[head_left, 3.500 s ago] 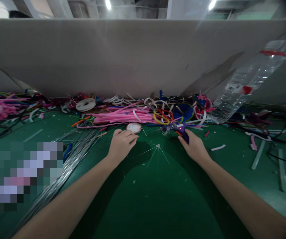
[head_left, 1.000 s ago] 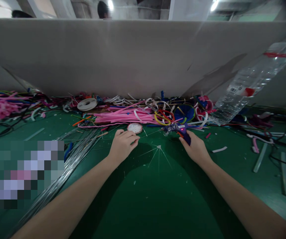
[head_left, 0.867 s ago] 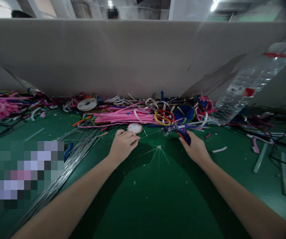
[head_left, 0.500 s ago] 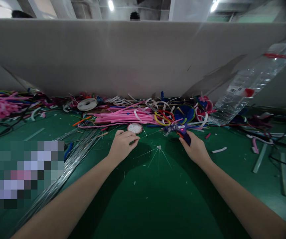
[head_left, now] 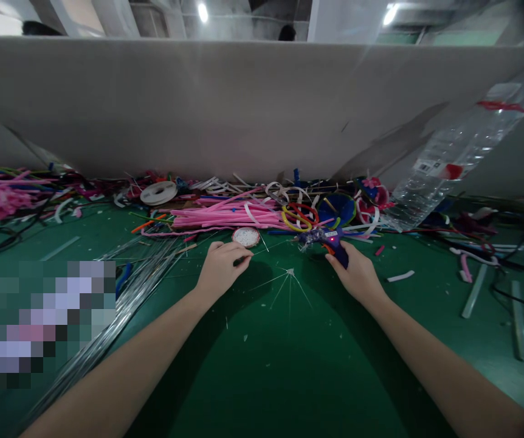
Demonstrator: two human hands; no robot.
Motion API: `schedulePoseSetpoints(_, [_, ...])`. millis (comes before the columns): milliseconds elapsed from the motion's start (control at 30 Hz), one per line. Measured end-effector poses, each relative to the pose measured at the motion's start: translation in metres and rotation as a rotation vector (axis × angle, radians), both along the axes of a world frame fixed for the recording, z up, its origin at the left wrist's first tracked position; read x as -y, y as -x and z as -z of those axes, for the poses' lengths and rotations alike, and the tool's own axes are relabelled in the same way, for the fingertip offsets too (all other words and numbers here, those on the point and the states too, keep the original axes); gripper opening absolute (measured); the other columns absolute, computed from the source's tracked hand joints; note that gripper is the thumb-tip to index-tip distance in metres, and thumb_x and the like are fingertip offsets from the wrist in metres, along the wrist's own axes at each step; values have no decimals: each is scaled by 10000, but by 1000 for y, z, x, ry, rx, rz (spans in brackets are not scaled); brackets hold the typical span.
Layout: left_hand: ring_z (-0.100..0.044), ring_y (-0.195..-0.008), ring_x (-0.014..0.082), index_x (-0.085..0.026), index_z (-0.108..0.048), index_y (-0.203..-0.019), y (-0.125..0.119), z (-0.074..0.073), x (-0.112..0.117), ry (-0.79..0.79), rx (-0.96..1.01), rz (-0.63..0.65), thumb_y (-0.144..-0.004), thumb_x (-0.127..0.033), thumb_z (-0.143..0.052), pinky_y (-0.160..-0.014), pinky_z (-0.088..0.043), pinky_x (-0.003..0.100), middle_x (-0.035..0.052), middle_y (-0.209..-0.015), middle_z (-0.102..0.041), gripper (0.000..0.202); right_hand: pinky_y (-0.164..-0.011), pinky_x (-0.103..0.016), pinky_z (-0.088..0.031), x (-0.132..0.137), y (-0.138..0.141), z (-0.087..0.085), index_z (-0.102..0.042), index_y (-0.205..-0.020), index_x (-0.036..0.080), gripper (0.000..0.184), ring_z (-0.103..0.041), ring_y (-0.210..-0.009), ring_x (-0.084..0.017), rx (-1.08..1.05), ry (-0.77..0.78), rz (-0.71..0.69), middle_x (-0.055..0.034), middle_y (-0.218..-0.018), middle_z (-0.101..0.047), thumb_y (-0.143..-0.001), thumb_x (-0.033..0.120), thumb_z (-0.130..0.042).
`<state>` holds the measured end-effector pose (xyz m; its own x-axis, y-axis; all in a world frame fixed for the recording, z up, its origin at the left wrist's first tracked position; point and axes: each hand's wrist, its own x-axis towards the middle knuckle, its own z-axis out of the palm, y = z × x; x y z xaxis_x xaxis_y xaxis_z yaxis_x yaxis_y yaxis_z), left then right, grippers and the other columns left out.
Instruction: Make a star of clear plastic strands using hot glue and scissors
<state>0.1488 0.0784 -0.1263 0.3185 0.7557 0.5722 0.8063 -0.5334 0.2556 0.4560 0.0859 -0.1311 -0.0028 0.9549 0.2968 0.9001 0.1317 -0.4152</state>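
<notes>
Both bare forearms enter from the bottom corners of the frame and meet near the centre over the green felt-like table top (head_left: 289, 377). Between the hands, at mid-frame, lies a small star of thin clear wires (head_left: 290, 273) fanning out from one knot, touching neither hand.

The left hand (head_left: 220, 272) rests curled, left of centre; its fingertips look pressed together near a dark bit at their tips, but whether they pinch anything cannot be told. Just beyond it sits a small round dish of white beads (head_left: 245, 236).

The right hand (head_left: 357, 275), right of centre, is closed around the handle of a dark blue glue gun with a red light (head_left: 330, 241), nozzle pointing left.

Further back lie a bundle of pink fuzzy stems (head_left: 225, 214), red and yellow plastic rings (head_left: 298, 216) and a white tape roll (head_left: 158, 192). At the upper right a clear plastic bottle (head_left: 453, 159) leans against the grey partition board (head_left: 207, 103).
</notes>
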Motion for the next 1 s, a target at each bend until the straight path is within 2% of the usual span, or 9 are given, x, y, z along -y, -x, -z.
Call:
schedulePoseSetpoints(200, [-589,-697,146,-228,-626,-858,1,-1,0,38,35,-34,-829,-232,-503,-774,-354,340,-4,-845,-672,126,-796,-384,-484,0,0,-1,-433,-1248,95,669,-561,-1007,-290,-45,25,10,-155,-1152,-574,-773,566,-457])
schedulePoseSetpoints(533, [-580,-852,179,-221,-607,-882,1,2,-3,68,43,-55,-831,-232,-512,-772,-371,330,10,-889,-660,108,-793,-373,-480,0,0,-1,-448,-1230,97,697,-562,-1009,-289,-56,28,14,-158,-1143,-577,-744,594,-478])
schedulePoseSetpoints(800, [-599,-825,176,-211,-616,-863,3,-3,-12,69,-36,43,-835,-233,-519,-816,-386,348,9,-912,-678,103,-754,-365,-489,0,0,-1,-446,-1228,112,692,-572,-970,-279,-79,27,4,-139,-1115,-589,-737,598,-483])
schedulePoseSetpoints(1000, [-604,-850,173,-210,-633,-862,-5,-7,-26,78,-164,194,-831,-227,-528,-841,-395,334,7,-894,-685,111,-774,-368,-480,1,0,-2,-444,-1235,104,705,-558,-990,-284,-83,33,13,-146,-1136,-575,-739,604,-475])
